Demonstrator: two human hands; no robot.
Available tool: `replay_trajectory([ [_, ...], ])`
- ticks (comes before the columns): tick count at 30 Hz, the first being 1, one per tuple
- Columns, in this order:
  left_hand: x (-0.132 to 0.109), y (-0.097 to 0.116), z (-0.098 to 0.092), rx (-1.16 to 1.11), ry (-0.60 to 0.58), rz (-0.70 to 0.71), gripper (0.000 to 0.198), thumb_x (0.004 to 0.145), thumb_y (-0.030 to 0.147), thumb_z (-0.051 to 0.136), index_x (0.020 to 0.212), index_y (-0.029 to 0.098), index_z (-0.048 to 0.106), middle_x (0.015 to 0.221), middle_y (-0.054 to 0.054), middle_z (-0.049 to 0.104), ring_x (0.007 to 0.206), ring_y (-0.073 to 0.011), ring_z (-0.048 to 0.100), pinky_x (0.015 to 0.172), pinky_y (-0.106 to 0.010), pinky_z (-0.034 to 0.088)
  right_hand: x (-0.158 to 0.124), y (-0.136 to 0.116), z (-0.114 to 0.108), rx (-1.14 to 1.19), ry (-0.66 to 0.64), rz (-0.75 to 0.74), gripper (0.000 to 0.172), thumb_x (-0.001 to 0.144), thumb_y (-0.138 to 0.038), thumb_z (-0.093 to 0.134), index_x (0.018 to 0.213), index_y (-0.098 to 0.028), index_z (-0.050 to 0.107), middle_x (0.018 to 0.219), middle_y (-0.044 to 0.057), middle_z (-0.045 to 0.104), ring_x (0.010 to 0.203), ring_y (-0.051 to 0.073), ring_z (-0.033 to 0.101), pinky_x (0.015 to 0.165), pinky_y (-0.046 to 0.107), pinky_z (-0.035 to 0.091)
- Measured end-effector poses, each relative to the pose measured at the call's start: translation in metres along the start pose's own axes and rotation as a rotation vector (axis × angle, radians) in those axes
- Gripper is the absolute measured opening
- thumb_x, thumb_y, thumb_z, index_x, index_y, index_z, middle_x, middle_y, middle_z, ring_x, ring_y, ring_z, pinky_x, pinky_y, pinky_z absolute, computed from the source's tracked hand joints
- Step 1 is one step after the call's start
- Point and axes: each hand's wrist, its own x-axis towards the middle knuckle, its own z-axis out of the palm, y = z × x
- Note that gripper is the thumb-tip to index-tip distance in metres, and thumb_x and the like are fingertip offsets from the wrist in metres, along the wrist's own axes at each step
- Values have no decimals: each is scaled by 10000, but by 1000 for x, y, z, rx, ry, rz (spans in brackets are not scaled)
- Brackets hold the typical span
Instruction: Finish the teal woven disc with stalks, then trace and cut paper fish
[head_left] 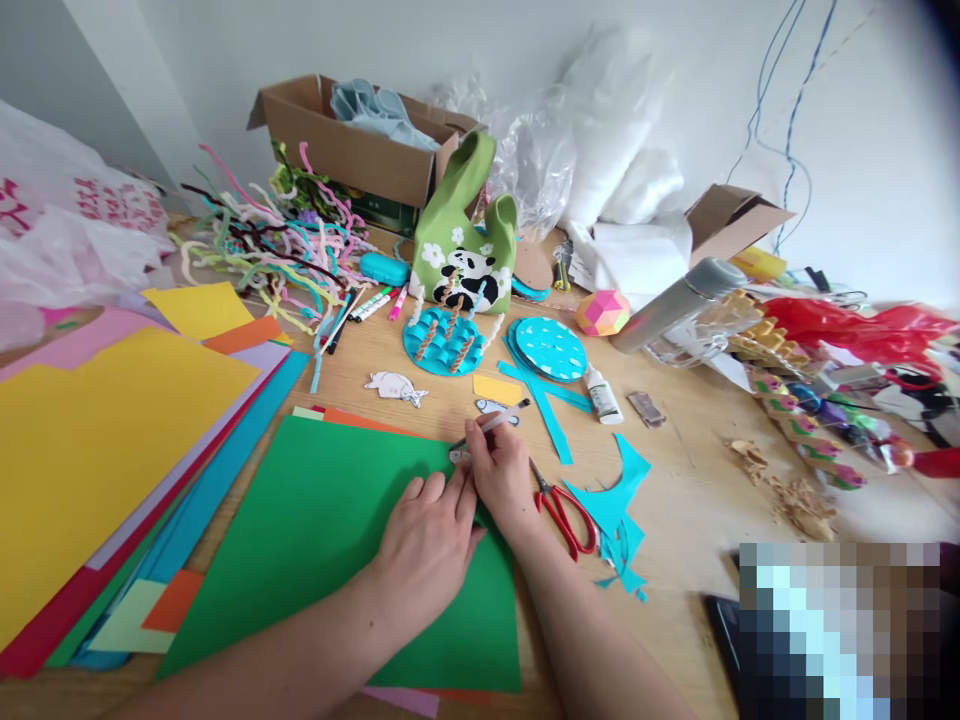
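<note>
A green sheet (315,530) lies over other coloured paper in front of me. My left hand (431,535) rests on it with the fingers stretched out, their tips at a small white cutout (459,456) near the sheet's top right corner. A pen (504,414) is pinched in my right hand (504,475), its point down by that cutout, which the hands partly cover. Just beyond are a fish cutout (496,411) and a yellow paper strip (498,389). Red-handled scissors (566,515) lie right of my right hand.
Coloured sheets (112,430) spread at the left. Blue scraps (619,490) lie beside the scissors, with a glue bottle (602,395) behind. Farther back stand a green panda bag (465,250), a cardboard box (345,150) and a grey flask (679,305).
</note>
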Motion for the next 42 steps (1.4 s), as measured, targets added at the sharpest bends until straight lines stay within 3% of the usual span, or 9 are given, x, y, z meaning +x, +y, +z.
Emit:
replay_trajectory([
  [36,0,1,-3,15,2,-5,501,903,355,479,1343,115,471,1373,-145,514,978,-260,519,752,-404,401,4,0,-6,-60,75,76,235,878,-391,470,737,-205,495,566,-34,525,496,117,457,517,244,357],
  [42,0,0,-1,3,35,8,476,918,334,447,1337,110,473,1394,-110,509,1076,-263,505,871,-430,388,5,4,-8,-62,80,65,239,880,-395,463,747,-200,500,569,-33,522,501,117,457,516,242,353],
])
